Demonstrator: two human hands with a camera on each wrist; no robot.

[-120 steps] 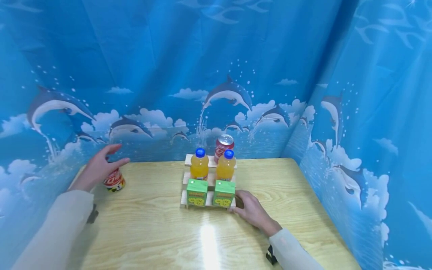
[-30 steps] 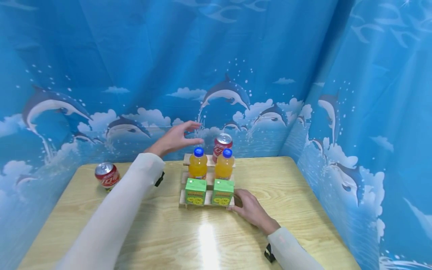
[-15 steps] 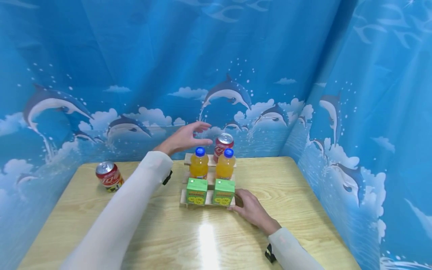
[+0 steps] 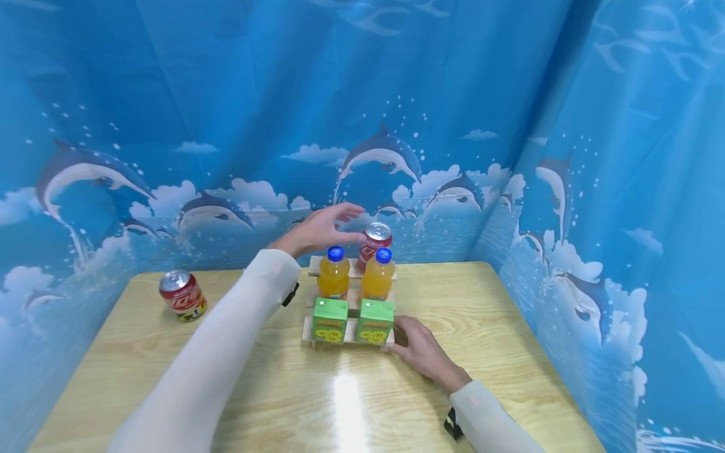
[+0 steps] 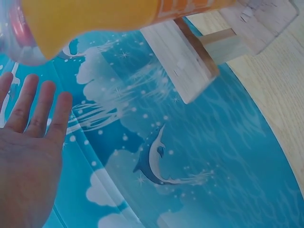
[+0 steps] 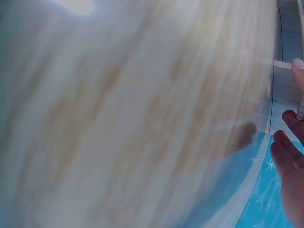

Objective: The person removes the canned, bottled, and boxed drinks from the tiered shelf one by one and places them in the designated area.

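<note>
A small wooden stepped rack (image 4: 351, 330) stands on the table and bears several drinks. Two green juice boxes (image 4: 330, 321) are on its lowest step, two orange-juice bottles (image 4: 334, 280) with blue caps on the middle one, and a red soda can (image 4: 369, 246) at the top right. My left hand (image 4: 320, 229) hovers behind the left bottle, fingers extended, its thumb tip close to the can; whether they touch I cannot tell. In the left wrist view a bottle (image 5: 95, 19) passes above that hand. My right hand (image 4: 425, 352) grips the rack's lower right end between thumb and fingers.
Another red soda can (image 4: 183, 296) stands at the table's left, beyond my left sleeve (image 4: 215, 352). A blue dolphin-print curtain (image 4: 255, 126) hangs right behind the wooden table (image 4: 453, 302) and along its sides.
My left hand has moved from the left can across to the rack's top step, and lately edged right toward the can there. The right hand stays at the rack's end.
</note>
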